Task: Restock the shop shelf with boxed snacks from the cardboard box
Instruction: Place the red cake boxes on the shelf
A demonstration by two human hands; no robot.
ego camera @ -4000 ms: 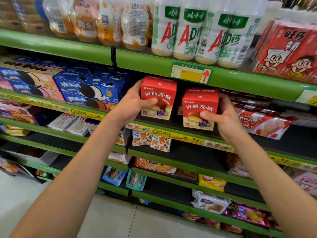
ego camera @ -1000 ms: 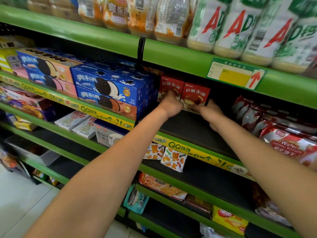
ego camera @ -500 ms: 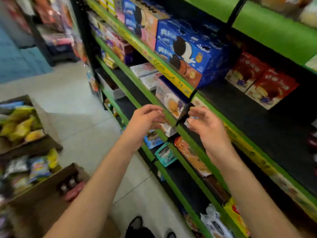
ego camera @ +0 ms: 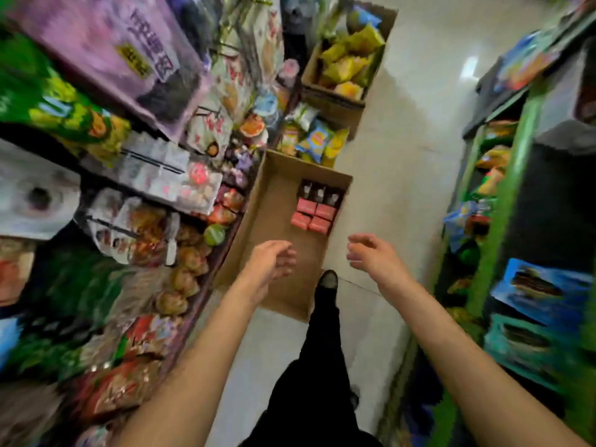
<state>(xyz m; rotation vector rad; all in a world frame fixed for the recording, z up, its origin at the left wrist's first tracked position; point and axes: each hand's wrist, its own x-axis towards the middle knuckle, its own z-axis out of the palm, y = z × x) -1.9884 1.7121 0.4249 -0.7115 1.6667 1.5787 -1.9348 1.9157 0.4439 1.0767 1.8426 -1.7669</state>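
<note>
Fingers (ego camera: 283,253) of the left hand (ego camera: 267,262) are hanging loosely curled, gripping nothing; fingers (ego camera: 358,240) of the right hand (ego camera: 371,256) are likewise relaxed and slightly bent, holding nothing. Both hands are hovering apart from each other, palms roughly facing inward, above the near end of the cardboard box (ego camera: 277,201), not touching it. Bare forearms are reaching out from the bottom of the frame. The box is sitting open on the pale tiled floor (ego camera: 403,140), just beside the left-hand display. Red boxed snacks (ego camera: 311,214) are lying in a small block against the box's right wall toward its far end, with a few dark cartons (ego camera: 319,191) just beyond them; the rest of the box floor is showing bare cardboard. A dark trouser leg (ego camera: 319,350) and shoe (ego camera: 327,279) are standing at the box's near right corner. Farther along, two more cardboard boxes with chip bags (ego camera: 345,56) are sitting on the floor. The green shop shelf (ego camera: 512,175) is running along the right edge, blurred, with blue biscuit boxes (ego camera: 541,291) on it. Left-side racks are carrying mixed snack packets (ego camera: 154,227), heavily motion-blurred.
</note>
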